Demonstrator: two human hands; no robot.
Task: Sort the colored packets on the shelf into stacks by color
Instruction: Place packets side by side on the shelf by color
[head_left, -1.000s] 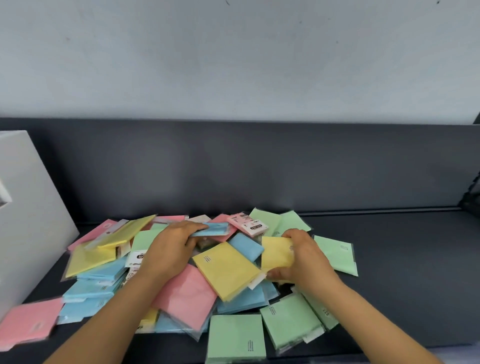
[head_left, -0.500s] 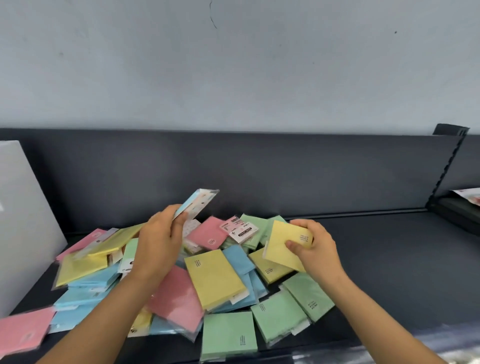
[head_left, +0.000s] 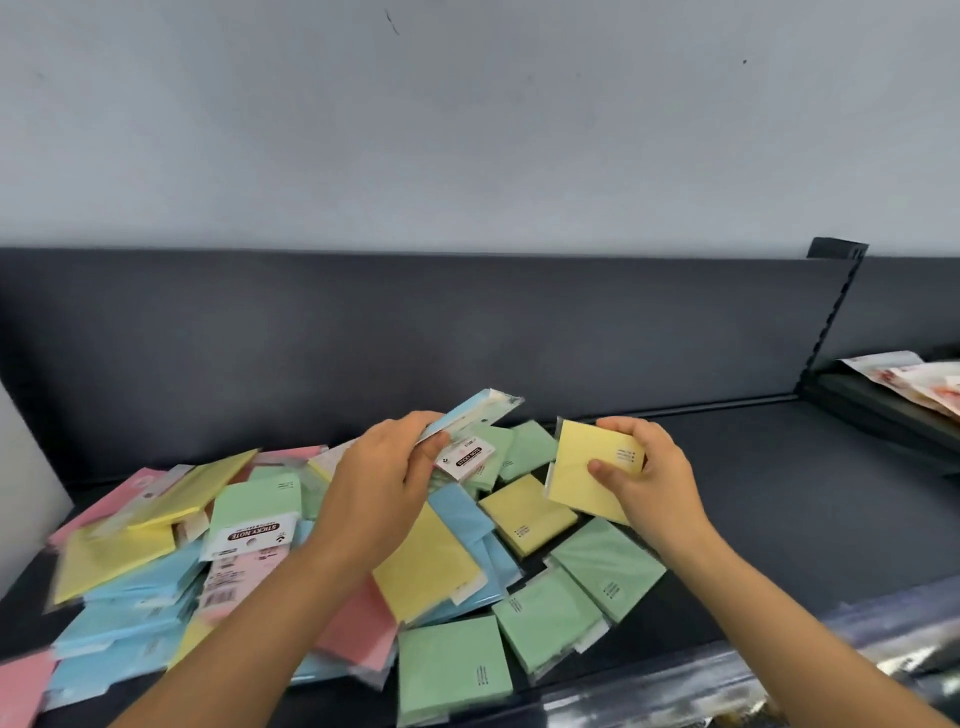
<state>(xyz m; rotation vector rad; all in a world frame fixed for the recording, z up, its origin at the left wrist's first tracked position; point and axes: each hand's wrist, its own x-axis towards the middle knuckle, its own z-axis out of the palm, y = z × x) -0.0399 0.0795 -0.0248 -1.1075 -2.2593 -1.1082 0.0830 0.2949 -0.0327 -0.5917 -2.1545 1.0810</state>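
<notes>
Judged by the layout, sorting has barely begun: no single-colour stack shows. Nearest, below both grips, green, blue, pink and yellow sticky-note packets (head_left: 452, 665) lie mixed and overlapping. The left grip (head_left: 384, 483) pinches a blue packet (head_left: 470, 414). The right grip (head_left: 657, 480) holds a yellow packet (head_left: 584, 470) above the pile. The dark shelf (head_left: 789, 499) extends right of the right grip. Beyond stand a dark back panel (head_left: 467, 322) and a grey wall (head_left: 467, 130).
</notes>
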